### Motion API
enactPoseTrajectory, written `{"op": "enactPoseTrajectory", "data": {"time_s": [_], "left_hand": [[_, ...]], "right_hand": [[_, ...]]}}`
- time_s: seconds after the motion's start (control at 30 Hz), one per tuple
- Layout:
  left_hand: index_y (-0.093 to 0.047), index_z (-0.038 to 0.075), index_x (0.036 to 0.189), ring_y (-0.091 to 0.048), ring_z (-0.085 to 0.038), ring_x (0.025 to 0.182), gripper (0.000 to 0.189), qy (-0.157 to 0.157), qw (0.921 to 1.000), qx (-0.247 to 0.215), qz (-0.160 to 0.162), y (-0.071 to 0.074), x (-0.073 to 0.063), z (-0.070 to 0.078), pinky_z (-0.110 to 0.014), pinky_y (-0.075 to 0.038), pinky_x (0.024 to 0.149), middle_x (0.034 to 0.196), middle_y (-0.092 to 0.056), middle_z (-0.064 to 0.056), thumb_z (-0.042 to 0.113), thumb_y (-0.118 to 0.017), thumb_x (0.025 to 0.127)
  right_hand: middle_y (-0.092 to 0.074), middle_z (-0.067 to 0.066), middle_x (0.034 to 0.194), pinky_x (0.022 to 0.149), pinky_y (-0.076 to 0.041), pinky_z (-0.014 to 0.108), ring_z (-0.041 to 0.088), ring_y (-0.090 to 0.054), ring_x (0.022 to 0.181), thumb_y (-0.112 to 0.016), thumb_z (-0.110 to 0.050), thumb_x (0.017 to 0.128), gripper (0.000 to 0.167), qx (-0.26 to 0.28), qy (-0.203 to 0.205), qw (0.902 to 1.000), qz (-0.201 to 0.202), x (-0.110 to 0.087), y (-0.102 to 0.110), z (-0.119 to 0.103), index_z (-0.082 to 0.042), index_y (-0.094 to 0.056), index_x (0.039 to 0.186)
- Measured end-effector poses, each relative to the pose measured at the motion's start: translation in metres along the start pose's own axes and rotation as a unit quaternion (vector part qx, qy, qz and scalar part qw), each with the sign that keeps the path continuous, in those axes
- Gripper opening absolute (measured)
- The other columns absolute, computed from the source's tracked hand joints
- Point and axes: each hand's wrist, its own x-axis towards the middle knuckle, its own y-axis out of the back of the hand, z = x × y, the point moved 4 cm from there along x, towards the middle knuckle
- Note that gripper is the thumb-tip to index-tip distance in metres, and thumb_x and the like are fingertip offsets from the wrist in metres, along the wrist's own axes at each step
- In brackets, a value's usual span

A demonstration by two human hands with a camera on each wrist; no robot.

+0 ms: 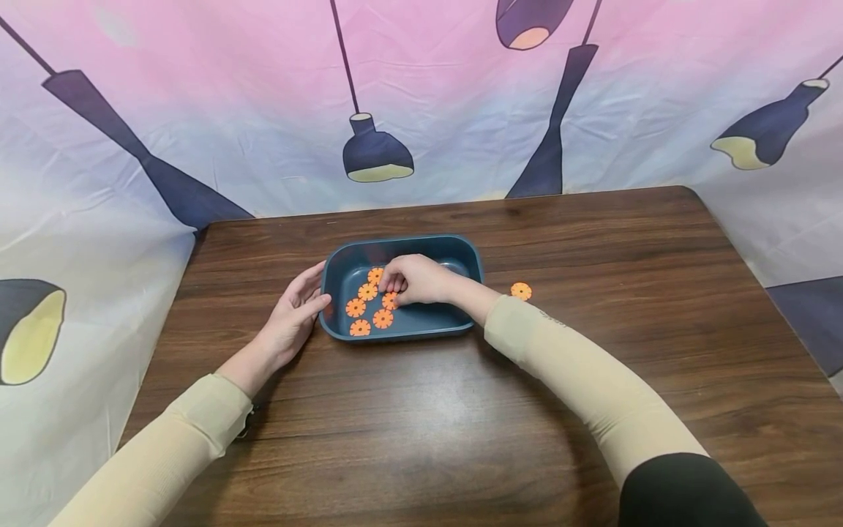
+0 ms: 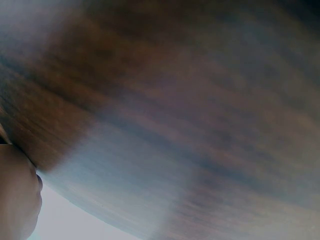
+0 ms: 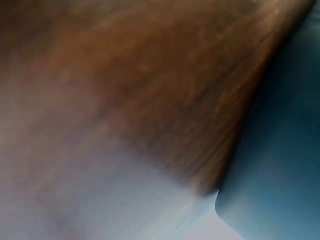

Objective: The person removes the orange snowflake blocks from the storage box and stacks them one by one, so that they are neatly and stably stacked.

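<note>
A dark blue rectangular tub (image 1: 435, 334) with rounded corners sits on the table. My left hand (image 1: 290, 322) holds its left end, thumb at the rim and fingers along the outer wall. Inside the tub, my right hand (image 1: 421, 279) reaches down and pinches an orange notched disc (image 1: 389, 301) between thumb and fingers. Several more orange notched discs (image 1: 359, 327) lie on the tub floor in two slanting rows. The left wrist view catches part of the left hand (image 2: 17, 195) at its edge; the right wrist view shows the tub's outer wall (image 3: 285, 165).
One more orange disc (image 1: 521, 290) lies on the wooden table (image 1: 395, 432), right of the tub and close to the right sleeve (image 1: 579, 373). A cloth backdrop (image 1: 263, 95) printed with lamps hangs behind the table's far edge.
</note>
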Motion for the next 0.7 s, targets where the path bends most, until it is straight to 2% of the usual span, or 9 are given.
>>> {"op": "enactPoseTrajectory", "data": {"time_s": [0.23, 0.5, 0.7], "left_hand": [[-0.035, 0.021, 0.165, -0.043, -0.005, 0.140, 0.060, 0.000, 1.0000, 0.000, -0.001, 0.0001, 0.0003, -0.0003, -0.011, -0.042, 0.109, 0.148, -0.048, 0.014, 0.009, -0.056, 0.110], [-0.034, 0.021, 0.166, -0.038, -0.010, 0.147, 0.060, 0.003, 1.0000, 0.006, -0.001, 0.0004, -0.0001, 0.0003, -0.011, -0.041, 0.110, 0.151, -0.046, 0.013, 0.009, -0.055, 0.110], [-0.035, 0.021, 0.165, -0.043, -0.005, 0.140, 0.060, -0.001, 1.0000, 0.004, 0.000, 0.0004, 0.0002, -0.0011, -0.012, -0.042, 0.109, 0.149, -0.047, 0.014, 0.010, -0.056, 0.110]], "right_hand": [[-0.069, 0.008, 0.116, 0.092, -0.055, 0.027, 0.018, -0.064, 0.102, -0.082, -0.006, 0.093, 0.025, -0.032, 0.001, 0.9995, -0.005, 0.0007, -0.0027, 0.0003, -0.007, -0.075, 0.117], [-0.067, 0.008, 0.118, 0.097, -0.054, 0.030, 0.020, -0.063, 0.105, -0.078, -0.007, 0.096, 0.025, -0.084, 0.021, 0.9961, -0.017, -0.0013, -0.0043, -0.0043, -0.007, -0.075, 0.122], [-0.066, 0.008, 0.117, 0.097, -0.053, 0.030, 0.020, -0.062, 0.105, -0.078, -0.011, 0.097, 0.025, -0.106, 0.018, 0.9939, -0.026, -0.0001, -0.0056, -0.0034, -0.008, -0.075, 0.121]]}}
